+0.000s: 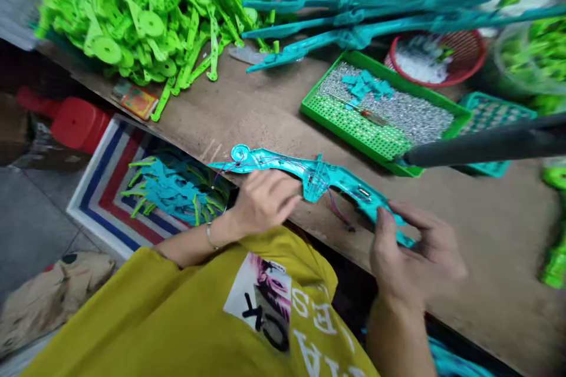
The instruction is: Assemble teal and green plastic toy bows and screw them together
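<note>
Centrally, a teal bow-shaped shell carrying thin wires spans the near edge of the table, its right end pinched in the grip of the right hand. The left hand curls at the shell's near side, its exact grip indeterminable; beyond are a green tray of small metal parts and, to the left, heaped lime-green pieces.

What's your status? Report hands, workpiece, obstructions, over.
Right hand gripping curved turquoise plastic shell by one end. Left hand at its near edge, contact unclear. Thin reddish wires trailing off its middle, possible snag.
</note>
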`<state>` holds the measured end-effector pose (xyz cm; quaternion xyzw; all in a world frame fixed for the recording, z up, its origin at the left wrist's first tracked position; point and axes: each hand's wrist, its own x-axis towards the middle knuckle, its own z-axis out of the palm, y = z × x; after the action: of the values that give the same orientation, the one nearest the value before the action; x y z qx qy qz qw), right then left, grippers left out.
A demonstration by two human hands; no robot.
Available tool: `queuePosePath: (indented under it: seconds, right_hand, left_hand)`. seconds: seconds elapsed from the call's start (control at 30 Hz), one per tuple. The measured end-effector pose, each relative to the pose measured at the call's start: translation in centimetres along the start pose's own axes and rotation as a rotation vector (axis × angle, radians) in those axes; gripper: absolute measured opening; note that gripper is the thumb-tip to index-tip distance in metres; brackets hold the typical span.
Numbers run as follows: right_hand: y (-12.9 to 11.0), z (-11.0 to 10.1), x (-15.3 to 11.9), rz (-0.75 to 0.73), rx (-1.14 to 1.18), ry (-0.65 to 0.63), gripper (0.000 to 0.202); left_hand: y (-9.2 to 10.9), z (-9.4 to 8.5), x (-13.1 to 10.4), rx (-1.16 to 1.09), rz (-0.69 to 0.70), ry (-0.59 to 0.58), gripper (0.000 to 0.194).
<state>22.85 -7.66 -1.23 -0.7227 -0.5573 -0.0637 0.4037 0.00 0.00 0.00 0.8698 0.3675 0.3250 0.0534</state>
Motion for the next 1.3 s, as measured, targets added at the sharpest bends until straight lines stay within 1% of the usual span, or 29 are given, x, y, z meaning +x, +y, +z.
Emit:
queuePosePath:
  seconds: [0.1, 0.17, 0.2, 0.27, 0.33, 0.4, 0.47, 0.53, 0.57, 0.63, 0.7, 0.77, 0.83, 0.9, 0.93, 1.0, 1.07, 1.1, 1.13, 1.17, 1.23, 1.3]
  right_hand:
    - [-3.7, 1.8, 1.8, -0.221, 0.209, -0.148, 0.015]
    - [-6.2, 3.9, 2.6, -0.349, 0.358, -0.299, 0.017]
    - [-7.4, 5.3, 2.8, -0.406, 0.402, -0.372, 0.018]
    - [-9.8, 8.1, 3.0, -0.491, 0.398, -0.516, 0.019]
    - [-11.7, 10.6, 3.1, -0.575, 0.273, -0.666, 0.019]
    - [-12.9, 12.0, 3.2, -0.629, 0.149, -0.751, 0.018]
    - [-13.3, 12.5, 3.4, -0.63, 0.112, -0.775, 0.02]
    - [-13.1, 12.0, 3.7, -0.572, 0.211, -0.729, 0.022]
    - [-12.8, 11.5, 4.0, -0.523, 0.308, -0.676, 0.021]
    - [-12.1, 10.2, 4.5, -0.39, 0.541, -0.526, 0.019]
    - [-11.1, 8.8, 5.0, -0.181, 0.73, -0.363, 0.014]
    - [-9.9, 7.7, 5.3, 0.075, 0.826, -0.249, 0.007]
    - [-8.8, 7.4, 5.2, 0.285, 0.868, -0.203, 0.003]
    - [-7.9, 7.7, 4.7, 0.383, 0.886, -0.216, 0.006]
    - [-7.7, 8.0, 4.4, 0.393, 0.89, -0.234, 0.006]
    - [-7.7, 8.5, 3.9, 0.361, 0.896, -0.273, 0.004]
    - [-8.1, 8.4, 3.9, 0.287, 0.909, -0.286, 0.002]
    - [-8.4, 8.1, 4.2, 0.248, 0.919, -0.263, 0.003]
    - [-8.6, 7.4, 4.7, 0.213, 0.927, -0.212, 0.005]
    - [-8.6, 6.6, 5.3, 0.183, 0.931, -0.13, 0.007]
    - [-8.2, 4.6, 6.8, 0.133, 0.909, 0.113, 0.009]
    - [-6.9, 2.6, 8.1, 0.078, 0.832, 0.362, 0.008]
  left_hand:
    - [-3.3, -3.6, -2.2, 0.015, -0.254, 0.032, 0.019]
    - [-5.2, -5.2, -3.2, 0.008, -0.434, 0.082, 0.023]
    - [-6.0, -5.6, -3.6, -0.008, -0.504, 0.11, 0.025]
    - [-7.2, -5.9, -4.2, -0.043, -0.604, 0.141, 0.027]
    - [-7.7, -5.7, -4.6, -0.077, -0.658, 0.113, 0.029]
    - [-7.8, -5.3, -4.8, -0.093, -0.672, 0.054, 0.029]
    - [-7.7, -4.9, -5.0, -0.098, -0.664, 0.012, 0.028]
    - [-7.7, -4.7, -5.0, -0.106, -0.656, 0.001, 0.027]
    - [-7.8, -4.6, -5.0, -0.117, -0.653, 0.0, 0.028]
    - [-7.9, -4.4, -5.0, -0.124, -0.647, -0.003, 0.029]
    - [-7.9, -4.2, -4.9, -0.056, -0.616, -0.004, 0.029]
    - [-7.8, -3.9, -4.6, 0.063, -0.551, -0.025, 0.029]
    - [-7.4, -3.4, -4.3, 0.155, -0.469, -0.071, 0.031]
    - [-6.8, -2.6, -3.6, 0.21, -0.405, -0.122, 0.039]
    - [-6.4, -2.2, -3.1, 0.238, -0.379, -0.142, 0.045]
    - [-5.8, -1.3, -2.1, 0.274, -0.327, -0.189, 0.053]
    - [-5.5, -0.4, -1.1, 0.258, -0.289, -0.253, 0.049]
    - [-5.4, -0.1, -0.7, 0.236, -0.282, -0.283, 0.044]
    - [-5.4, 0.2, -0.3, 0.215, -0.285, -0.306, 0.04]
    - [-5.4, 0.4, -0.1, 0.198, -0.294, -0.321, 0.037]
    - [-5.4, 0.4, 0.3, 0.181, -0.318, -0.332, 0.037]
    - [-5.3, 0.2, 0.5, 0.17, -0.325, -0.339, 0.038]
